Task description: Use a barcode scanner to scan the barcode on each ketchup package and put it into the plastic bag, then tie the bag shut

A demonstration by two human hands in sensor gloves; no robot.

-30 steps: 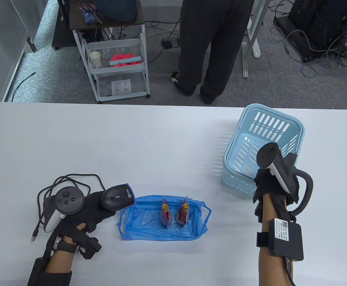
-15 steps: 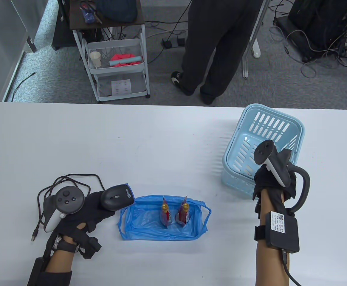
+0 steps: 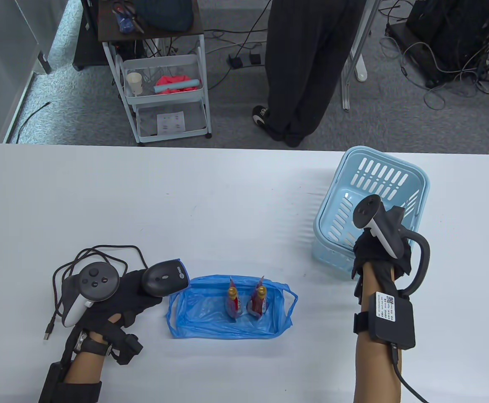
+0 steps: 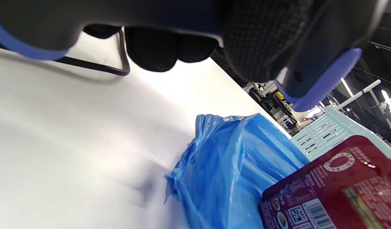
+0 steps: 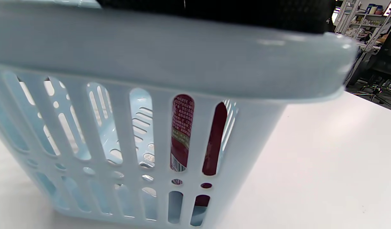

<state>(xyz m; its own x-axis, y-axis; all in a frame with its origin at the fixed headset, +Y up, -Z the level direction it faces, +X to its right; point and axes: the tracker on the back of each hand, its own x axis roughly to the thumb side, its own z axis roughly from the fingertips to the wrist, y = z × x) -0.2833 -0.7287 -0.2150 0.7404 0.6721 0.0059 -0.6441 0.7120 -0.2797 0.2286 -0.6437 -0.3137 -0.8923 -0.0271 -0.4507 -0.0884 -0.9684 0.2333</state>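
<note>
White surface (image 3: 211,201) carries a blue plastic bag (image 3: 211,323) lying flat at 6 o'clock, with two ketchup packages (image 3: 246,300) standing on it. At 9 o'clock of the bag, the left hand (image 3: 118,300) curls its fingers (image 4: 151,47) round the barcode scanner (image 3: 166,279), just beside the bag's edge. At 3 o'clock, the right hand (image 3: 379,252) reaches over the near rim of the light-blue basket (image 3: 379,176), well apart from the bag; whether its fingers grip anything cannot be told. Through the basket's slots, a red package (image 5: 182,133) shows inside.
</note>
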